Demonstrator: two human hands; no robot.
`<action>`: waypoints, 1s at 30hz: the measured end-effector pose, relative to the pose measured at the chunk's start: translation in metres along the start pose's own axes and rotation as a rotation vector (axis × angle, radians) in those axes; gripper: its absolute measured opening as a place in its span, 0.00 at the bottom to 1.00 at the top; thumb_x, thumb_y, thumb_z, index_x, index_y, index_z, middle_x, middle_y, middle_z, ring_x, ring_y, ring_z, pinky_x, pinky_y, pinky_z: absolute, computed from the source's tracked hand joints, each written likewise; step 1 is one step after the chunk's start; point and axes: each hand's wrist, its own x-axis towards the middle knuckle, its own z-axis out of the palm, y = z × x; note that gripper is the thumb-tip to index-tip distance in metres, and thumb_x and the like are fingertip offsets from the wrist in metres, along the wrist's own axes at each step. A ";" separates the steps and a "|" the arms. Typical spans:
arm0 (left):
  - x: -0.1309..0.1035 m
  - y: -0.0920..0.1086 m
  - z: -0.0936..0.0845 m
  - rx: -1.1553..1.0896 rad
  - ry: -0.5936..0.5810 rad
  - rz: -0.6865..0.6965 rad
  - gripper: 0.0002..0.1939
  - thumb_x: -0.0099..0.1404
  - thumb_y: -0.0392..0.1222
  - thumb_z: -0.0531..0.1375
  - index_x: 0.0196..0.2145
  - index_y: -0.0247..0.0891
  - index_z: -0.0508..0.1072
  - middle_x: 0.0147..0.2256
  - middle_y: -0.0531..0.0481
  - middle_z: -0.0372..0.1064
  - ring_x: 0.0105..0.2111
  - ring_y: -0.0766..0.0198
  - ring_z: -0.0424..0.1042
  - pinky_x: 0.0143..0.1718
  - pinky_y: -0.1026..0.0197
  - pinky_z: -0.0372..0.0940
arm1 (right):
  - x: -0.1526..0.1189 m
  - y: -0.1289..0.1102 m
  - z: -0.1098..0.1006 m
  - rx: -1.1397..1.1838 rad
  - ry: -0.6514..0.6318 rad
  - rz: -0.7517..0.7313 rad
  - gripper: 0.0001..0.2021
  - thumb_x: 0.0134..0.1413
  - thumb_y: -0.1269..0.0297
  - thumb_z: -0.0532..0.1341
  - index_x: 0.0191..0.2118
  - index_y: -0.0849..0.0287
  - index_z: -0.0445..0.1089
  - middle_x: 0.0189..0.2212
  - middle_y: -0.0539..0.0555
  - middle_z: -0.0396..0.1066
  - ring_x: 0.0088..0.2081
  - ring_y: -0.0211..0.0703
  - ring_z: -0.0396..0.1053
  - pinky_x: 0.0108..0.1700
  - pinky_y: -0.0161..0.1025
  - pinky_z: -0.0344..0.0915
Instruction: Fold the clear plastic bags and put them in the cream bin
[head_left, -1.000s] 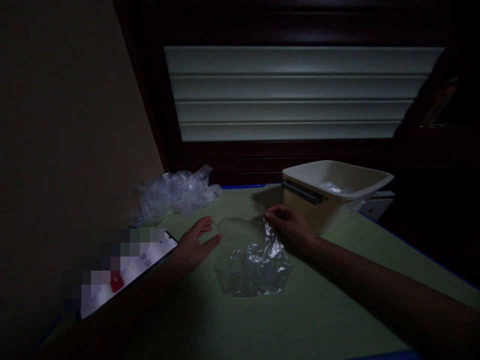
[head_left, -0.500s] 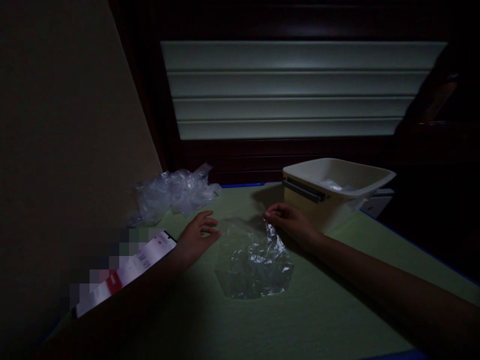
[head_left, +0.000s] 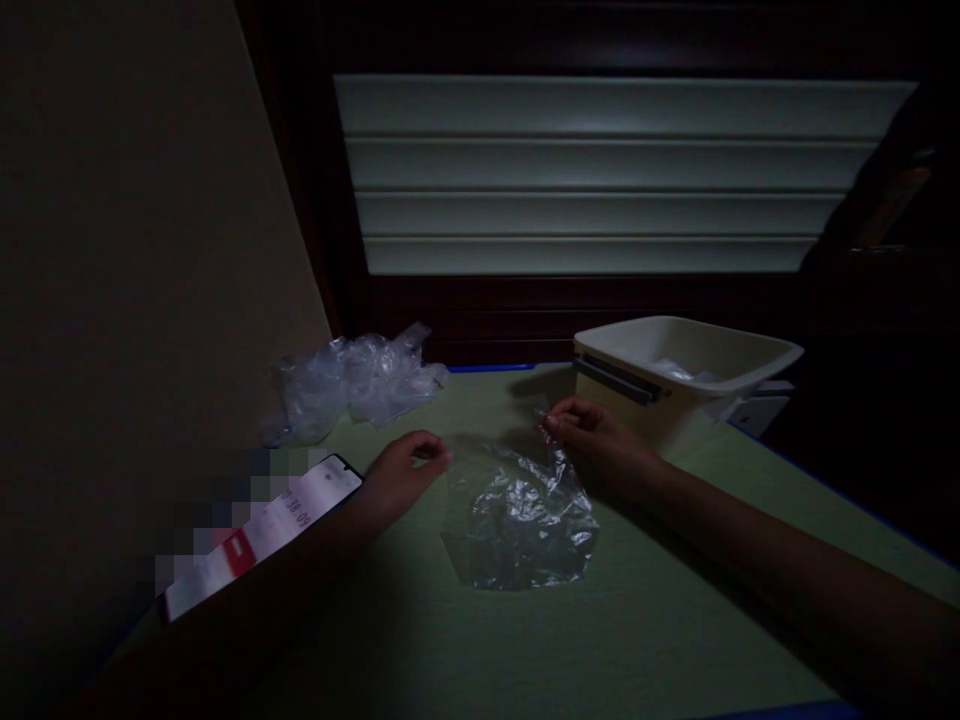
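Note:
A clear plastic bag (head_left: 521, 520), crinkled and shiny, lies on the green tabletop (head_left: 480, 650) in front of me. Its upper right corner is pinched between the thumb and fingers of my right hand (head_left: 596, 435). At the upper left corner of the bag, the thumb and forefinger of my left hand (head_left: 412, 470) are closed together on its edge. Behind my left hand is a heap of crumpled clear plastic bags (head_left: 360, 380). The cream bin (head_left: 637, 405), with a dark grey handle, stands just behind my right hand and has clear plastic inside.
A lit phone (head_left: 262, 540) showing a timer lies at the left under my left forearm. A wall (head_left: 150, 250) rises along the left side. Behind the table is a dark wooden frame with pale slats (head_left: 600, 160). Part of a pale device (head_left: 761, 410) shows behind the bin.
My left thumb and fingers, spread apart before, have come together at the bag's left corner. My right hand keeps its pinch. The whole view has shifted slightly.

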 end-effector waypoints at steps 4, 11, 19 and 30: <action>-0.001 0.005 -0.002 -0.020 -0.028 -0.006 0.09 0.53 0.45 0.59 0.26 0.37 0.69 0.28 0.51 0.71 0.32 0.59 0.71 0.35 0.59 0.65 | -0.001 0.000 0.001 0.008 -0.006 0.010 0.12 0.40 0.56 0.67 0.27 0.56 0.65 0.21 0.46 0.67 0.22 0.33 0.62 0.25 0.32 0.58; -0.003 0.005 -0.003 -0.028 -0.040 -0.015 0.10 0.50 0.44 0.61 0.30 0.36 0.71 0.28 0.50 0.72 0.32 0.59 0.73 0.33 0.60 0.66 | -0.001 0.002 -0.001 -0.020 -0.050 0.099 0.13 0.39 0.58 0.67 0.31 0.58 0.68 0.24 0.48 0.70 0.23 0.34 0.66 0.26 0.33 0.61; -0.004 0.005 -0.006 -0.010 -0.041 -0.001 0.09 0.51 0.44 0.60 0.29 0.37 0.73 0.29 0.49 0.73 0.32 0.59 0.72 0.33 0.59 0.67 | 0.000 0.003 -0.011 -0.106 -0.133 0.207 0.12 0.39 0.61 0.67 0.32 0.61 0.71 0.28 0.55 0.73 0.27 0.39 0.69 0.31 0.37 0.66; -0.007 0.009 -0.010 0.066 -0.107 0.072 0.07 0.49 0.42 0.60 0.26 0.37 0.74 0.28 0.50 0.74 0.32 0.59 0.72 0.36 0.58 0.67 | -0.002 0.000 -0.009 -0.384 -0.142 0.109 0.08 0.38 0.62 0.65 0.24 0.61 0.70 0.19 0.50 0.68 0.22 0.36 0.64 0.25 0.34 0.60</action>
